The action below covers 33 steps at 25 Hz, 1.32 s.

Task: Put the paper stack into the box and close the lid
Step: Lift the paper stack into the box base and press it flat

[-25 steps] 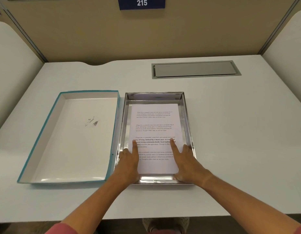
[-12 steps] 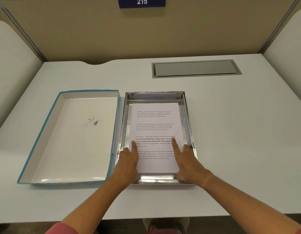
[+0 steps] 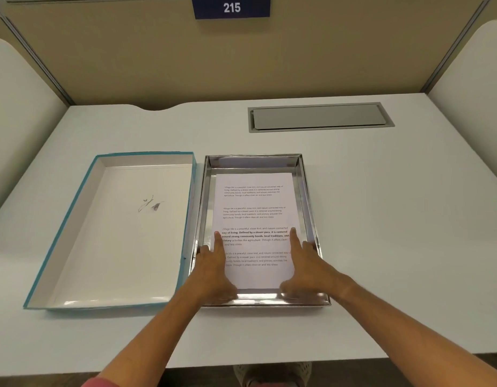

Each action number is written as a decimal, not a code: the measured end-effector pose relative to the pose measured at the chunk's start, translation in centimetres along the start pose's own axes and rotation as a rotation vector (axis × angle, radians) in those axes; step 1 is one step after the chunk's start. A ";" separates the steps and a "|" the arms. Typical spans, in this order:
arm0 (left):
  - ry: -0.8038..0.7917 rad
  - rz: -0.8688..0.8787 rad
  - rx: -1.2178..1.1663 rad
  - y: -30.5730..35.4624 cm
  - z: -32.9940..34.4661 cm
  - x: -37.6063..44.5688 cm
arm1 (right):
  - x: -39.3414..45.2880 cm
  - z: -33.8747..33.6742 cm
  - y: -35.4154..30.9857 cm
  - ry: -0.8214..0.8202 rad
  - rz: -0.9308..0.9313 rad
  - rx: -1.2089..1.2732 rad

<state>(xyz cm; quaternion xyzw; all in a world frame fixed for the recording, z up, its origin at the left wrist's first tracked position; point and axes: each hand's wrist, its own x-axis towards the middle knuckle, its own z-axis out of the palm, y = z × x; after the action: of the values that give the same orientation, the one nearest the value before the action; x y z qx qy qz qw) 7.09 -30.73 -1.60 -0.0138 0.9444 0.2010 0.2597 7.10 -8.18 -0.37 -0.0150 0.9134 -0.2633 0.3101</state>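
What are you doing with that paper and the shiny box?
A person is putting a paper stack into a shiny silver box. The paper already lies flat inside. The left hand and right hand rest on its near edges, each with a finger stretched out on the page. The lid, white inside with a teal rim, lies open-side up beside the box, so the box isn't closed yet.

A white desk carries two items side by side, touching or nearly so. To the left, a teal-edged lid is laid inside up. To the right, a silver-lined box is set open. A grey hatch is recessed flush into the far right of the desk, apparently shut.
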 end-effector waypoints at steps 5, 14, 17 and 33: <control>0.140 0.030 -0.407 1.3 -2.3 1.5 | 1.9 -0.9 -0.9 0.231 0.092 0.321; 0.137 -0.028 -0.430 1.6 -2.9 2.4 | 3.1 -1.8 -1.8 0.248 0.105 0.212; 0.152 -0.037 -0.420 2.3 -4.9 4.8 | 5.3 -4.6 -2.7 0.287 0.030 0.109; 0.145 -0.095 0.124 4.7 -9.2 14.0 | 16.1 -10.7 -4.8 0.276 0.120 -0.120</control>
<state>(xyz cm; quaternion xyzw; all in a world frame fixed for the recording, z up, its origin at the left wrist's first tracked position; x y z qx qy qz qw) -10.07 -28.90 0.41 -0.0572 0.9696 0.1280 0.2003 -12.65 -10.33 0.12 0.0573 0.9607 -0.1889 0.1954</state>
